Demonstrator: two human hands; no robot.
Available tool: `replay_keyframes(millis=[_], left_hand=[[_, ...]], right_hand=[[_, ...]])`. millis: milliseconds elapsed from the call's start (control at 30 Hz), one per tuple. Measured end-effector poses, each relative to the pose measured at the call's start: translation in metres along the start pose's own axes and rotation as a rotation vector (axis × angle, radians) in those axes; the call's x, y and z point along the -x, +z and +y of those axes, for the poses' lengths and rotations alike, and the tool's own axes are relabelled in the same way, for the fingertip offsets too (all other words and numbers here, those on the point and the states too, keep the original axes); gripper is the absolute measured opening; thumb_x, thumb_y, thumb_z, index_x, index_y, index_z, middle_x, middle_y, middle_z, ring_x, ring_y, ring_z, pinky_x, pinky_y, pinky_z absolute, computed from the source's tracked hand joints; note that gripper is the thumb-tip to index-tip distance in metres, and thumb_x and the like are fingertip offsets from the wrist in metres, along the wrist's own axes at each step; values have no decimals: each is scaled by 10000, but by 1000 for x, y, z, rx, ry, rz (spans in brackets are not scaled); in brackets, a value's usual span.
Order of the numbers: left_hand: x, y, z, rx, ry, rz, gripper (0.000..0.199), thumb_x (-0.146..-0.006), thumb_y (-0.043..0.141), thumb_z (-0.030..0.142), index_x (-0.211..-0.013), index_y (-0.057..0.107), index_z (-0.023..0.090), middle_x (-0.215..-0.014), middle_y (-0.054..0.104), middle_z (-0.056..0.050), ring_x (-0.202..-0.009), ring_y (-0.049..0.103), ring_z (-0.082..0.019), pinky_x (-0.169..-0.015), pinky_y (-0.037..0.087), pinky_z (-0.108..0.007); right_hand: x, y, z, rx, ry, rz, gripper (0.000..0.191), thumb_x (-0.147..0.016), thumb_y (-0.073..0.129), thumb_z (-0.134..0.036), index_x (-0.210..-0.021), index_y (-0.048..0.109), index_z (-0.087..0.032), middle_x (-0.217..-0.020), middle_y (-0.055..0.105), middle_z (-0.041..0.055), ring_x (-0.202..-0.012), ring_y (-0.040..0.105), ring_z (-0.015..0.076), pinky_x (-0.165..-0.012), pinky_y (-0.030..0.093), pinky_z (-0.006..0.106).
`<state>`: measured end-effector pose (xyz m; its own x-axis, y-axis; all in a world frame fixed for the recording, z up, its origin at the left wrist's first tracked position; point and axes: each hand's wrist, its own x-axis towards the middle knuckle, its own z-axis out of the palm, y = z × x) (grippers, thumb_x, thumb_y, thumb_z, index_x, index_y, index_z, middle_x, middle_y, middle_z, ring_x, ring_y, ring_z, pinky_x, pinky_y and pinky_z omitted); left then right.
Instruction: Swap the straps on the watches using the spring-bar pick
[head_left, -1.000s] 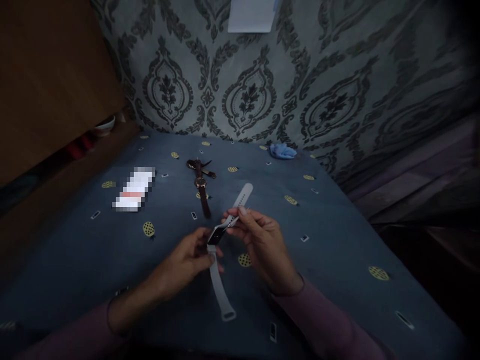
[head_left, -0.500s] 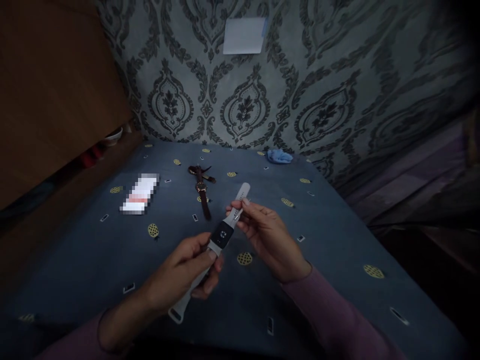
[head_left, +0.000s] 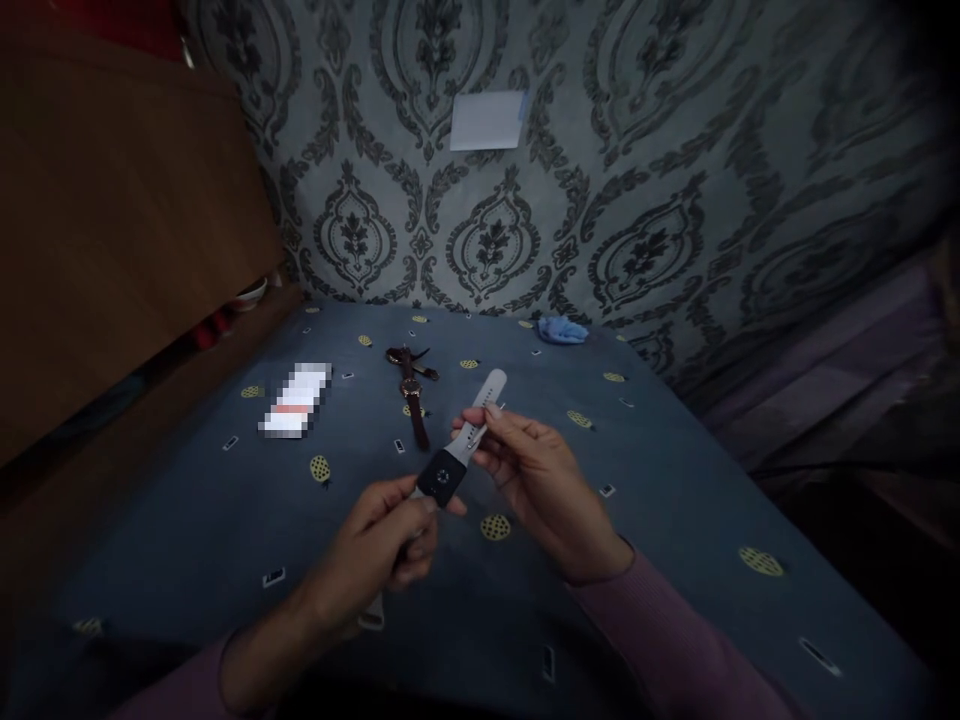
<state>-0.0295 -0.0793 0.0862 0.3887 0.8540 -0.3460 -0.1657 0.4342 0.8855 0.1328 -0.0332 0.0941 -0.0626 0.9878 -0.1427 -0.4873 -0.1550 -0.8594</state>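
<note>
A smartwatch [head_left: 442,477] with a light grey strap is held between my hands, the underside of its dark case facing up. My left hand [head_left: 386,540] grips the strap just below the case, and the strap's lower end hangs beneath that hand. With thumb and fingertips, my right hand [head_left: 536,470] pinches the upper strap [head_left: 491,388], whose rounded, holed tip points up and away. A thin, light-coloured sliver shows at the right fingertips, too small to make out.
Brown-strapped watches [head_left: 411,390] lie beyond my hands on the blue patterned cloth [head_left: 187,530]. To their left is a pixelated white item [head_left: 298,400]. A crumpled blue cloth [head_left: 562,330] rests at the back right. A wooden cabinet [head_left: 135,200] stands at the left.
The view has tilted up slightly. My left hand has turned and covers more of the lower strap. My right hand keeps its pinch on the upper strap.
</note>
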Motion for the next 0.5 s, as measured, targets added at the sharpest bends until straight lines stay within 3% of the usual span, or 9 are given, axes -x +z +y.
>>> replay_keyframes(millis=[267, 500], left_hand=[[3, 4, -4, -58, 42, 51, 347, -744, 577, 484, -843, 590, 151, -496, 355, 109, -429, 287, -54, -417, 159, -211], [0, 7, -9, -90, 76, 75, 362, -730, 584, 519, -757, 590, 158, -480, 307, 117, -429, 198, -51, -417, 167, -213]], right_hand=[[7, 3, -4, 4, -40, 17, 296, -585, 920, -400, -715, 807, -159, -744, 748, 38, -575, 603, 69, -507, 535, 134], [14, 2, -4, 26, -98, 2, 281, -642, 894, -422, -744, 816, -172, -757, 747, 31, -583, 594, 57, -529, 534, 126]])
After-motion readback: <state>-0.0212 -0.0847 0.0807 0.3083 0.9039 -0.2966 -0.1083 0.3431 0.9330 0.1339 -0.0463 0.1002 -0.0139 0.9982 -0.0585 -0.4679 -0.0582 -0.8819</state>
